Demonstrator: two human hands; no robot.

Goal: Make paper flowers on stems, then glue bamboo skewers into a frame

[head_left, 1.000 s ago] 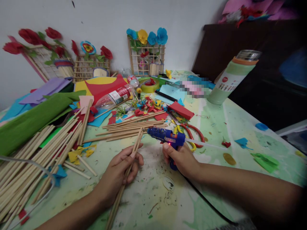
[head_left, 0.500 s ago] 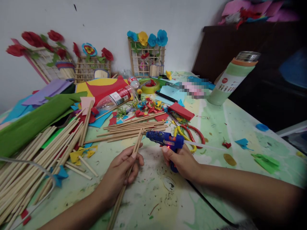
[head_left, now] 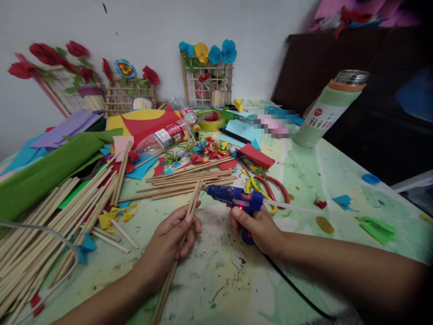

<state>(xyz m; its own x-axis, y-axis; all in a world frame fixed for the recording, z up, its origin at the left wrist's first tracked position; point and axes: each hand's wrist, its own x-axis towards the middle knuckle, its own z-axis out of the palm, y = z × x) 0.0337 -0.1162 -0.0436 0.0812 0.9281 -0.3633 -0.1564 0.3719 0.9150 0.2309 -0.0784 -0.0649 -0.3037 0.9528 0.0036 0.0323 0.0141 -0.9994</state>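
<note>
Wrapped round a few thin wooden sticks (head_left: pixel 169 280), my left hand (head_left: pixel 174 237) keeps them slanting up over the table. My right hand (head_left: pixel 259 228) grips a blue glue gun (head_left: pixel 230 196) with a small red light lit. The gun's nozzle is at the upper ends of the held sticks; whether it touches them I cannot tell. A clear glue stick (head_left: pixel 297 206) juts from the gun's back, and a black cord (head_left: pixel 294 284) runs down from its handle. Just behind the nozzle lies a row of loose sticks (head_left: pixel 189 180). Red-and-yellow-handled scissors (head_left: pixel 275 187) lie beyond the gun.
Many sticks (head_left: pixel 43 234) are piled at left beside green crepe paper (head_left: pixel 64 151). Paper scraps (head_left: pixel 209 151), a plastic bottle (head_left: pixel 165 137) and a tape roll (head_left: pixel 212 122) lie further back. A green flask (head_left: pixel 329 110) stands at right. Stick lattices with paper flowers (head_left: pixel 208 76) lean on the wall.
The glue gun and my right hand have shifted very slightly to the right. My left hand and the sticks look almost unmoved.
</note>
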